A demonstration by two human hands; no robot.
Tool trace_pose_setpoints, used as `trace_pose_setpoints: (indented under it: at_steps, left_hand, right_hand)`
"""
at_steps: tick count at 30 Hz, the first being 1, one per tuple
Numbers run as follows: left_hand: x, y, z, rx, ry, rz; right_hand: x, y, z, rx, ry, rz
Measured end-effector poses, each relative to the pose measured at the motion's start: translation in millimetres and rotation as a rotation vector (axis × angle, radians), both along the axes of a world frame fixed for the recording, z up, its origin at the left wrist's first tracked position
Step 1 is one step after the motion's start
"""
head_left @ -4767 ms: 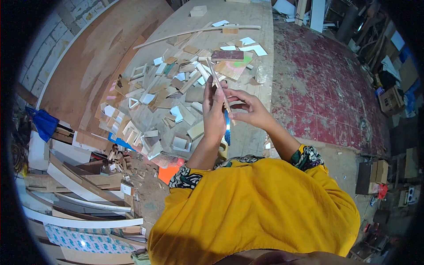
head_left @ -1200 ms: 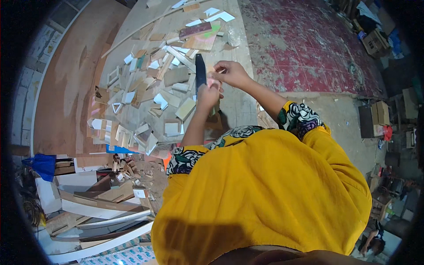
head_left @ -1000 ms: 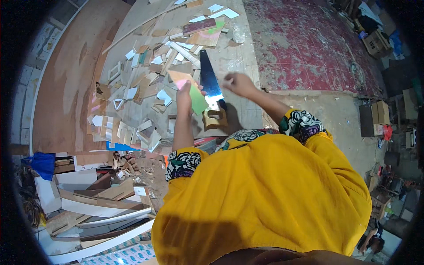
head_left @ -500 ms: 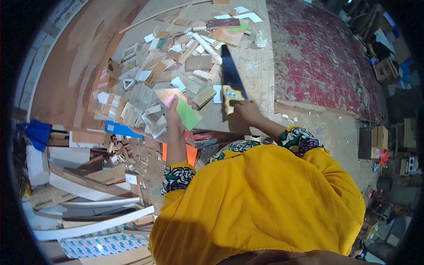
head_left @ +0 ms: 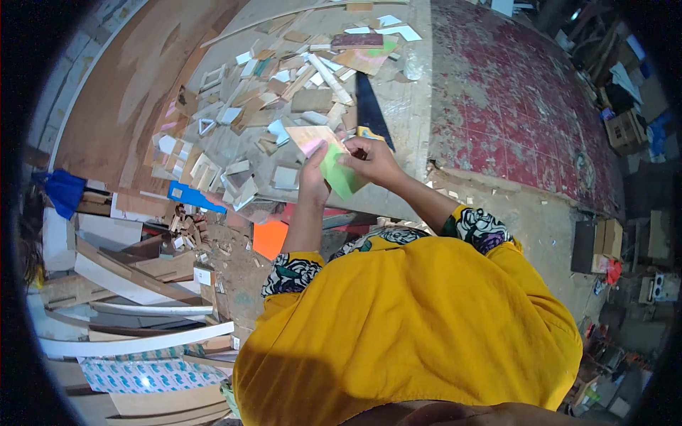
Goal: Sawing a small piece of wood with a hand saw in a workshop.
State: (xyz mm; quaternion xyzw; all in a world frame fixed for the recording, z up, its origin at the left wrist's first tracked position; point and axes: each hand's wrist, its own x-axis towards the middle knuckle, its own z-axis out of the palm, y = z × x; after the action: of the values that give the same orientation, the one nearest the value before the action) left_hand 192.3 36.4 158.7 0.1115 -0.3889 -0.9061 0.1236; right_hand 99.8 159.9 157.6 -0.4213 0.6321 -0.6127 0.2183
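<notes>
My left hand (head_left: pixel 313 182) grips a thin wooden board (head_left: pixel 335 162) with green and pink paint on its face, thumb on the front. The board is tilted, just above the near edge of the worktable. At its right edge, the fingers of my right hand (head_left: pixel 376 165) are closed on the board. A handsaw (head_left: pixel 370 105) with a dark blade lies flat on the table beyond that hand. Its yellowish handle is partly hidden by my right fingers.
Wood offcuts (head_left: pixel 312 101) and white scraps cover the worktable (head_left: pixel 412 128). A blue plastic piece (head_left: pixel 195 197) and an orange sheet (head_left: pixel 271 240) are by the near edge. Stacked boards (head_left: pixel 135 337) fill the lower left. Worn red flooring (head_left: pixel 518 106) stretches along the right.
My right hand has let go of the saw handle and moved left to the painted board. The saw now rests on the table. The board has shifted right with my left hand.
</notes>
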Motion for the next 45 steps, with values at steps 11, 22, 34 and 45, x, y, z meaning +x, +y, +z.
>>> trace_pose_setpoints:
  at_steps: [11, 22, 34, 45]
  left_hand:
    - [-39, 104, 0, -0.036, 0.038, -0.047]
    - [10, 154, -62, 0.088, -0.415, 0.075]
    - [-4, 73, -66, -0.368, -0.46, 0.003]
    - [12, -92, -75, -0.362, -0.431, -0.038]
  right_hand:
    - [-24, 91, 13, -0.043, -0.151, -0.247]
    - [-5, 121, -71, 0.115, -0.348, -0.051]
    - [-37, 49, -48, 0.101, -0.762, -0.218]
    - [-25, -84, -58, 0.357, -0.519, -0.019]
